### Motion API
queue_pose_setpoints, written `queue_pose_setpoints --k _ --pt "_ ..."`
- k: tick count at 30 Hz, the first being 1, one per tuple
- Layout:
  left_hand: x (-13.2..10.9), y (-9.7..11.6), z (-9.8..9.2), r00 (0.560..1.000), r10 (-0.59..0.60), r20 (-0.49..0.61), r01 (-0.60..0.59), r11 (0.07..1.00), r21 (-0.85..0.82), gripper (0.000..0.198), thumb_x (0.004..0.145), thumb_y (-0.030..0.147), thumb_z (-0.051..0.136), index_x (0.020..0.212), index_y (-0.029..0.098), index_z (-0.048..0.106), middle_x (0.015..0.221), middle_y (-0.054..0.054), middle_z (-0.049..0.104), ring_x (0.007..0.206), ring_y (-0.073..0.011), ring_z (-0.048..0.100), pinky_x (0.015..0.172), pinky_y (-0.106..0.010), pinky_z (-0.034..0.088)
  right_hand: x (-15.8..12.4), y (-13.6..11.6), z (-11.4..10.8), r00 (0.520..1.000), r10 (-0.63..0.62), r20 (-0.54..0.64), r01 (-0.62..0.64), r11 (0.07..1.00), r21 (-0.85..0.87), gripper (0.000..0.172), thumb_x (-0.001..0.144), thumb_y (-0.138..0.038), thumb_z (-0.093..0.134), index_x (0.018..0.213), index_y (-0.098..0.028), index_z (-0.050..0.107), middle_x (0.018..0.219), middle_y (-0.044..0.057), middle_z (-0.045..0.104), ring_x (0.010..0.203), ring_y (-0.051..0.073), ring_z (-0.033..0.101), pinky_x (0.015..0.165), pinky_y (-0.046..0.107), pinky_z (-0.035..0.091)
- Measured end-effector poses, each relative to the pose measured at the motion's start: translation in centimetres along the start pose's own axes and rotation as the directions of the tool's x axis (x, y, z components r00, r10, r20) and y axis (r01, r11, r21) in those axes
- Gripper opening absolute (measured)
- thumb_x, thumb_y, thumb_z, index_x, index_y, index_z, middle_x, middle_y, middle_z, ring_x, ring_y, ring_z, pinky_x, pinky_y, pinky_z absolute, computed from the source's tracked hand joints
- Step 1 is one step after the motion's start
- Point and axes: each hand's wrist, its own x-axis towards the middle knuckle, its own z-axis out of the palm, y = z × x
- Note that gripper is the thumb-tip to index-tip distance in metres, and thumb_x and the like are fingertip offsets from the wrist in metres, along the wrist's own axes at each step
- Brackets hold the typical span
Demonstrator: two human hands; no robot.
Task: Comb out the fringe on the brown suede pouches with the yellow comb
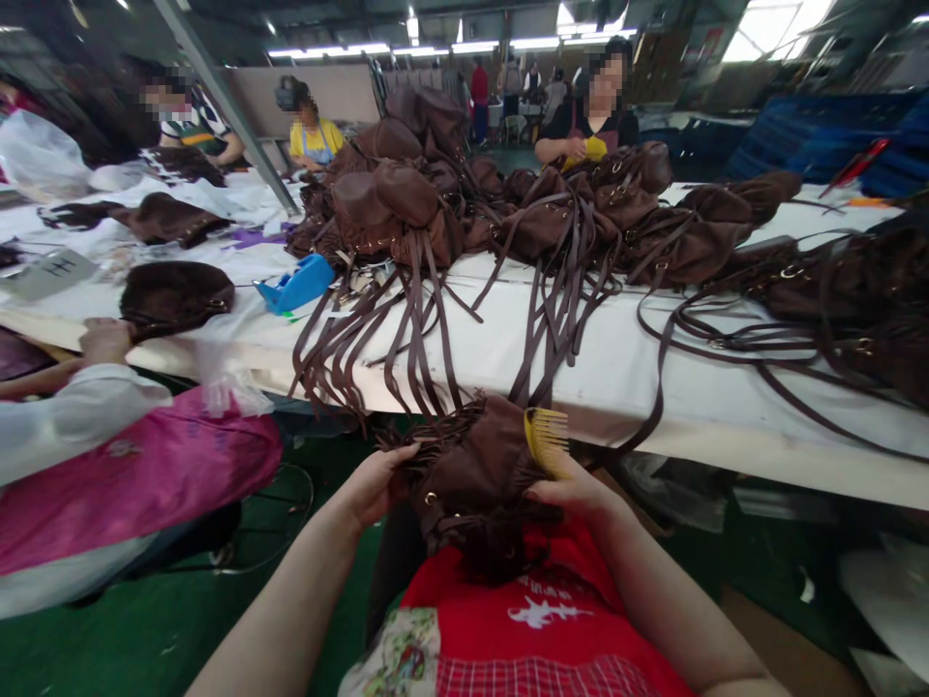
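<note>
A dark brown bag (483, 460) with fringe and small gold-coloured rings rests in my lap, against a red apron (537, 620). My left hand (375, 484) grips its left side, thumb on top among the fringe strands. On the opposite side is my right hand (573, 489), closed around a yellow comb (544, 440) whose teeth point up and to the right. The fingers of that hand also touch the bag's right edge. The undersides of both hands are partly hidden.
The white table (479, 339) in front carries a heap of brown bags (406, 198) with straps hanging over its edge. A blue tape dispenser (296, 284) stands left of them. A co-worker's hand (107, 341) holds another bag (178, 293) at left. Several people work beyond.
</note>
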Motion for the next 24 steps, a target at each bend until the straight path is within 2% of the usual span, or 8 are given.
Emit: queue_pose_setpoints --k 4,8,10,12,15,18,21,24 --pt "-0.8 4.6 -3.2 0.974 0.215 0.07 -0.198 0.658 0.726 0.013 0.056 0.025 0.079 0.06 0.018 0.068 0.059 -0.006 0.067 0.056 -0.0204 0.062 0.052 -0.025 0.049 0.5 -1.7 0.6 0.933 -0.017 0.361 0.071 0.988 -0.138 0.021 0.071 -0.029 0.067 0.087 -0.015 0.061 0.076 0.001 0.061 0.068 0.014 0.055 0.068 0.025 0.048" --pt "-3.4 9.9 1.6 0.625 0.714 0.315 -0.706 0.345 0.619 0.025 0.073 0.031 0.066 0.095 0.021 0.073 0.1 -0.008 0.072 0.097 -0.023 0.064 0.089 -0.029 0.048 3.0 -2.9 3.2 0.817 -0.095 0.568 0.27 0.935 -0.231 0.023 0.072 -0.029 0.065 0.089 -0.014 0.062 0.086 0.002 0.062 0.079 0.016 0.056 0.077 0.026 0.047" --pt "-4.0 10.7 5.7 0.635 0.552 0.54 -0.772 0.48 0.417 0.025 0.078 0.032 0.062 0.097 0.02 0.073 0.104 -0.008 0.071 0.105 -0.0244 0.062 0.098 -0.034 0.044 4.1 -3.2 4.8 0.767 -0.112 0.631 0.312 0.925 -0.216 0.033 0.071 -0.032 0.067 0.098 -0.014 0.062 0.095 0.004 0.063 0.086 0.017 0.057 0.082 0.027 0.047" --pt "-3.0 9.7 9.2 0.687 0.205 0.697 -0.581 0.731 0.358 0.02 0.076 0.031 0.064 0.088 0.019 0.074 0.096 -0.007 0.073 0.101 -0.0245 0.064 0.096 -0.034 0.046 4.6 -3.4 5.8 0.728 -0.096 0.679 0.324 0.921 -0.217 0.036 0.07 -0.032 0.069 0.1 -0.013 0.062 0.095 0.005 0.064 0.087 0.018 0.057 0.081 0.027 0.048" --pt "0.5 5.9 11.5 0.738 -0.228 0.635 -0.134 0.873 0.469 0.014 0.07 0.027 0.071 0.079 0.017 0.073 0.081 -0.007 0.073 0.091 -0.0262 0.067 0.087 -0.036 0.05 4.1 -3.7 5.4 0.743 -0.041 0.668 0.26 0.937 -0.232 0.033 0.072 -0.029 0.067 0.099 -0.012 0.064 0.094 0.005 0.065 0.086 0.017 0.058 0.082 0.027 0.049" --pt "3.7 1.4 10.7 0.784 -0.33 0.526 0.02 0.86 0.51 0.017 0.068 0.028 0.073 0.08 0.016 0.073 0.076 -0.007 0.073 0.09 -0.0259 0.067 0.084 -0.035 0.051 2.8 -4.0 2.9 0.859 0.087 0.504 0.077 0.953 -0.295 0.036 0.07 -0.027 0.066 0.103 -0.012 0.064 0.1 0.005 0.066 0.091 0.019 0.058 0.085 0.029 0.048" --pt "4.9 -1.6 8.8 0.717 -0.445 0.536 0.135 0.844 0.519 0.037 0.069 0.049 0.07 0.084 0.015 0.073 0.081 -0.01 0.073 0.087 -0.027 0.067 0.081 -0.037 0.052 1.4 -4.1 0.1 0.929 0.277 0.246 -0.192 0.928 -0.319 0.033 0.064 -0.024 0.064 0.095 -0.011 0.065 0.086 0.003 0.066 0.078 0.016 0.059 0.072 0.025 0.049" --pt "4.6 -2.5 7.9 0.529 -0.57 0.629 0.136 0.789 0.599 0.048 0.058 0.053 0.077 0.087 0.015 0.073 0.091 -0.012 0.073 0.086 -0.0284 0.067 0.081 -0.037 0.053 1.2 -3.8 -1.4 0.91 0.396 0.122 -0.334 0.875 -0.349 0.021 0.059 -0.02 0.06 0.077 -0.01 0.065 0.063 -0.002 0.061 0.057 0.01 0.052 0.054 0.019 0.042"
